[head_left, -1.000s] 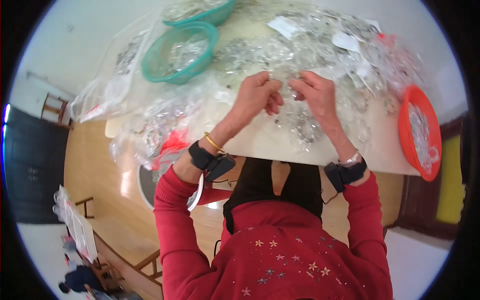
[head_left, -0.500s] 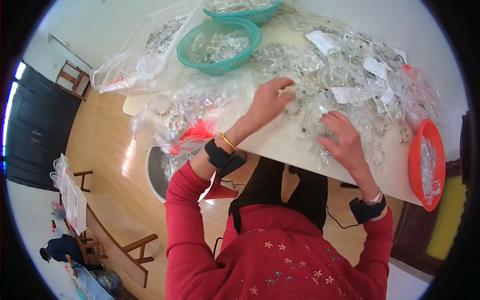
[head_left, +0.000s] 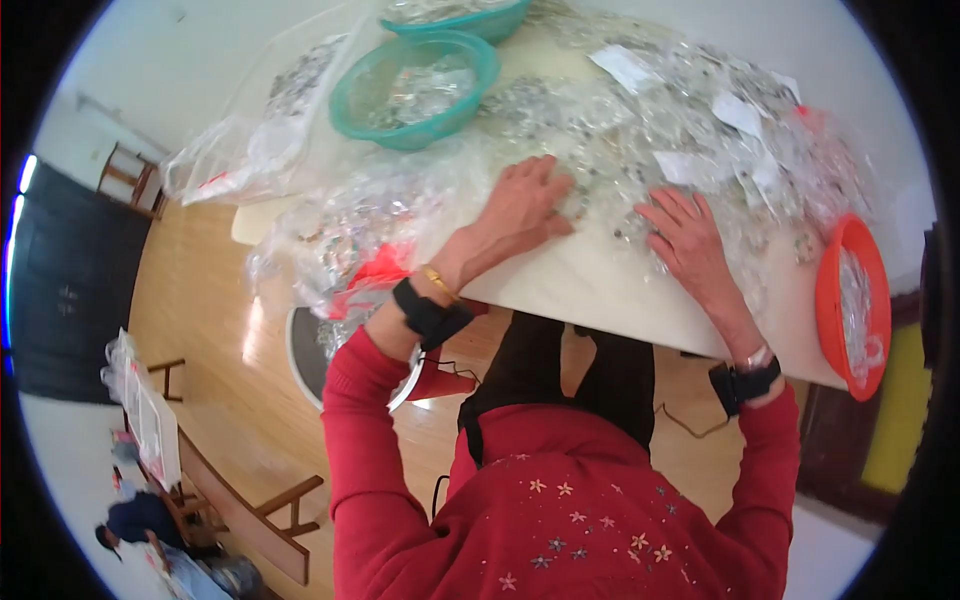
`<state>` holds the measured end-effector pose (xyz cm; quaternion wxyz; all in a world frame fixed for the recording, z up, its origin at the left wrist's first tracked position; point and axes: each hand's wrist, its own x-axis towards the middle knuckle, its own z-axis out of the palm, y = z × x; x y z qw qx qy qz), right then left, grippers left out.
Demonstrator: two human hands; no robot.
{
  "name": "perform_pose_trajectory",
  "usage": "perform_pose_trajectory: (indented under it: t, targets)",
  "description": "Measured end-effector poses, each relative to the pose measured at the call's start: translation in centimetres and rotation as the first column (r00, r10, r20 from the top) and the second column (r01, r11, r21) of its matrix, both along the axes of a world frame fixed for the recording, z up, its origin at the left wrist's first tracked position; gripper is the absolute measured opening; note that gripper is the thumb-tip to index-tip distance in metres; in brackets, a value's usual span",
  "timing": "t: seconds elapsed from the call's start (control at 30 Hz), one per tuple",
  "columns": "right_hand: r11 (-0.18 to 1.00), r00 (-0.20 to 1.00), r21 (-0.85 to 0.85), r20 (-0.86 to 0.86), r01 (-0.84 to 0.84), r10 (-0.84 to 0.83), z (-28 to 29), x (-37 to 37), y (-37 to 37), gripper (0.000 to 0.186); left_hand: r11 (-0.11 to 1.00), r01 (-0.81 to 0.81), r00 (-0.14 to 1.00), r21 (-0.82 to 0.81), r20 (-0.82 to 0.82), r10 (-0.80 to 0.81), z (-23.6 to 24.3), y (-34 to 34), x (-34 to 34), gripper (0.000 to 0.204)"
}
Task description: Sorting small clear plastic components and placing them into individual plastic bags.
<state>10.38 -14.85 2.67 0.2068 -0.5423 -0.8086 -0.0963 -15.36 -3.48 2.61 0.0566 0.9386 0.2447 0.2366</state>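
My left hand [head_left: 524, 205] lies flat, fingers spread, on a heap of small clear plastic packets [head_left: 610, 130] that covers the white table [head_left: 600, 285]. My right hand [head_left: 685, 235] rests palm down on the same heap, a little to the right and nearer the table's front edge. Neither hand grips anything. Both wrists wear black bands over red sleeves, and the left wrist also has a gold bangle. White paper slips [head_left: 625, 68] lie among the packets.
A teal bowl [head_left: 412, 90] with clear pieces stands at the back left, a second teal bowl [head_left: 455, 18] behind it. An orange bowl [head_left: 852, 305] sits at the right edge. Clear bags [head_left: 250, 150] hang off the table's left. Wooden chairs and a person are at far left.
My hands have come apart and flattened onto the heap. The left hand has lowered from a pinching pose, and the right hand has slid toward the table's front edge.
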Motion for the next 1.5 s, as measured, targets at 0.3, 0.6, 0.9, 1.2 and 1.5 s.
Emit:
perform_pose_trajectory:
  t: [0.3, 0.6, 0.9, 1.2, 1.5]
  targets:
    - [0.935, 0.953, 0.247, 0.098, 0.256, -0.287, -0.5, 5.7, 3.8, 0.039, 0.968, -0.176, 0.97, 0.176, -0.137, 0.202, -0.1, 2.7, 1.1, 0.021]
    - [0.903, 0.939, 0.27, -0.016, 0.335, -0.343, -1.9, 8.8, 3.6, 0.04, 0.769, -0.259, 0.958, -0.585, -0.052, 0.283, 3.0, 7.3, 4.7, 0.022]
    - [0.905, 0.943, 0.264, -0.067, 0.333, -0.327, -1.7, 8.6, 3.8, 0.037, 0.987, -0.157, 0.959, 0.044, 0.243, 0.142, 2.2, 9.9, 10.1, 0.028]
    - [0.898, 0.938, 0.272, -0.085, 0.345, -0.335, -1.4, 8.6, 3.6, 0.036, 0.847, -0.301, 0.858, -0.438, 0.263, 0.441, 1.5, 13.5, 7.4, 0.033]
    - [0.899, 0.939, 0.269, -0.096, 0.345, -0.331, -1.4, 8.5, 3.5, 0.036, 0.965, -0.166, 0.973, -0.204, 0.123, 0.193, 1.4, 12.7, 11.0, 0.035]
